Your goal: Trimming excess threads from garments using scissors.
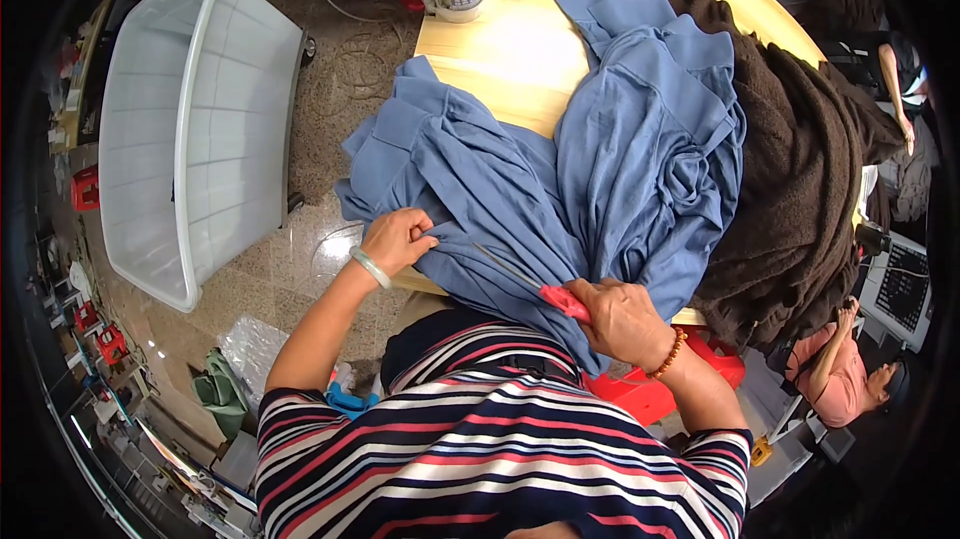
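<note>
Cloth [480,174], blue and bunched, lies on the table [520,54] just beyond both your hands. Your left hand [397,239] appears to pinch a fold between thumb and fingers; your right hand [622,319] wraps the red-handled tool [566,302], its slim metal end slanting leftward. Best keep that fold taut and smooth, and guide the tip lightly, clear of your left hand and loose layers.

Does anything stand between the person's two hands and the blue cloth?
Nothing visible blocks the left hand at the blue cloth. In front of the right hand is only the red-handled tool it grips, over the cloth.
</note>
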Demonstrator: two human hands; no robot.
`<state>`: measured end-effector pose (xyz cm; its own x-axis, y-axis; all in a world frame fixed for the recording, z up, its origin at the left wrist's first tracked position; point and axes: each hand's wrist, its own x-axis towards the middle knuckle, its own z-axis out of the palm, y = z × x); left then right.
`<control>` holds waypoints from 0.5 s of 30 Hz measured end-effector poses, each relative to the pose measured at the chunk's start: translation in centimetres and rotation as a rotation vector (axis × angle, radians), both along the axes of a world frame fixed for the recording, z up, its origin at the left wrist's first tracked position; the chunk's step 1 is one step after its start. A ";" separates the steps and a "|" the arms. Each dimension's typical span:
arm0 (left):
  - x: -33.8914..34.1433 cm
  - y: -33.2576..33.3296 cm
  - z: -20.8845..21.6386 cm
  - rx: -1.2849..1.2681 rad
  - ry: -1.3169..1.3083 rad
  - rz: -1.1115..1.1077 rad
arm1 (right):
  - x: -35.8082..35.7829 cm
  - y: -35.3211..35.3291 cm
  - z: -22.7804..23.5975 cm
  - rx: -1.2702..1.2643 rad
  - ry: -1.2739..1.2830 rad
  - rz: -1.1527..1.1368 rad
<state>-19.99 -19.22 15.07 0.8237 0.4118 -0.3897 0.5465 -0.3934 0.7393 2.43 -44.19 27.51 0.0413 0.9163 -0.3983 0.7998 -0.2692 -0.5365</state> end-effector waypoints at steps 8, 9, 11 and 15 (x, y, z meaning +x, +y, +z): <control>-0.4 0.1 -1.0 -0.571 -0.206 0.268 | -3.5 2.7 -0.4 -0.105 -0.026 0.121; -0.2 0.4 -0.9 -0.574 -0.211 0.259 | -4.3 3.1 -0.9 -0.016 0.007 0.117; 0.4 1.3 0.1 -0.938 -0.017 0.368 | -5.3 4.8 -0.8 0.052 0.028 0.180; -0.4 2.7 -1.0 -0.901 0.005 0.293 | -5.1 5.2 -0.9 0.108 0.029 0.162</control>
